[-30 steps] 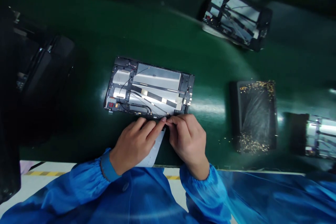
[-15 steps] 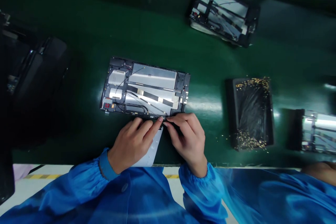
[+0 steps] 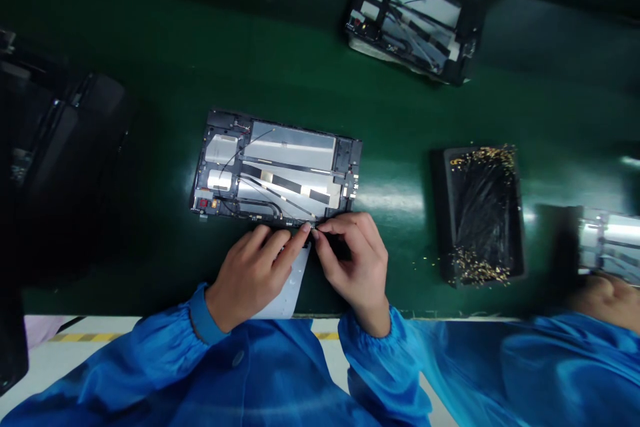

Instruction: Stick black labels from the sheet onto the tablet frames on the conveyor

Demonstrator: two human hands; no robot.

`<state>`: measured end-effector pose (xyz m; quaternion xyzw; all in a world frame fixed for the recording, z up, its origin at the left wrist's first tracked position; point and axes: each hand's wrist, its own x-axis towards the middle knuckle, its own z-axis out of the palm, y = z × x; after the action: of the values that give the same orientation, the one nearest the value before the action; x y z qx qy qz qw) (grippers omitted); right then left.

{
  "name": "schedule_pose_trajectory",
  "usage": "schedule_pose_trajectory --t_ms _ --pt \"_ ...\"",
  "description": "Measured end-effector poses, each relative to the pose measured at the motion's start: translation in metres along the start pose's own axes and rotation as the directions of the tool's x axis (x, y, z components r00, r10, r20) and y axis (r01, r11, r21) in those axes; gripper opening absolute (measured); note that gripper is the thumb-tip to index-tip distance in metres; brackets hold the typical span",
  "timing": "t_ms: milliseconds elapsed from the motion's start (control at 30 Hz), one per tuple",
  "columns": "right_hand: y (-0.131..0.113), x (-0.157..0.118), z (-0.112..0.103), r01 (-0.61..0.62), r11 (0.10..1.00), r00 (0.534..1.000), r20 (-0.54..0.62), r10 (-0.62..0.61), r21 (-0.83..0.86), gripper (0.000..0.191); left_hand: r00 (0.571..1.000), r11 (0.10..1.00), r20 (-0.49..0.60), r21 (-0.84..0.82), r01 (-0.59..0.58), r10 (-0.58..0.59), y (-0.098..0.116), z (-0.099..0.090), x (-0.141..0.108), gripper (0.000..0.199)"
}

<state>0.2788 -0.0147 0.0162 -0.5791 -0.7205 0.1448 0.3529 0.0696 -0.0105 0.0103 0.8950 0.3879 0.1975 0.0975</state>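
Note:
An opened tablet (image 3: 293, 140), showing silvery battery panels, black strips and thin cables, lies on the green work surface before me. My left hand (image 3: 257, 267) reaches to its near edge, index finger stretched out and its tip pressing there, other fingers loosely bent. Right beside that fingertip, my right hand (image 3: 355, 263) pinches thumb and index finger together at the same edge. Whatever is between them is too small to make out. A light grey sheet (image 3: 287, 293) lies partly under my left hand.
At right stands a black tray (image 3: 447, 213) of thin dark strands with gold-coloured ends. Another opened tablet (image 3: 415, 27) rests at the back. Beyond the tray, a co-worker's hand (image 3: 607, 297) is at a further device (image 3: 613, 240). Dark equipment (image 3: 75, 147) occupies the left.
The back tablet has shifted slightly left. At far right the co-worker's hand has come up over the near edge of the device there. My right hand's fingers have shifted slightly; my left stays put.

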Motion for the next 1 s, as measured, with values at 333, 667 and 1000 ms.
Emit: schedule_pose_trajectory --t_ms 333,667,1000 --pt "0.0053 -0.0038 -0.0008 -0.066 0.994 0.998 -0.004 0.066 0.089 0.015 1.000 1.000 -0.032 0.017 -0.001 0.001 -0.0013 -0.0012 0.0023 0.043" --pt "0.0065 -0.0029 0.0015 -0.031 0.997 0.999 -0.021 0.033 0.070 0.011 1.000 1.000 0.002 -0.001 0.020 -0.020 0.0001 0.0012 -0.0007 0.048" --pt "0.0087 -0.0075 0.0016 -0.032 0.997 0.999 -0.038 0.035 0.074 0.013 1.000 1.000 0.000 0.001 0.005 -0.005 -0.0004 0.0027 -0.0018 0.057"
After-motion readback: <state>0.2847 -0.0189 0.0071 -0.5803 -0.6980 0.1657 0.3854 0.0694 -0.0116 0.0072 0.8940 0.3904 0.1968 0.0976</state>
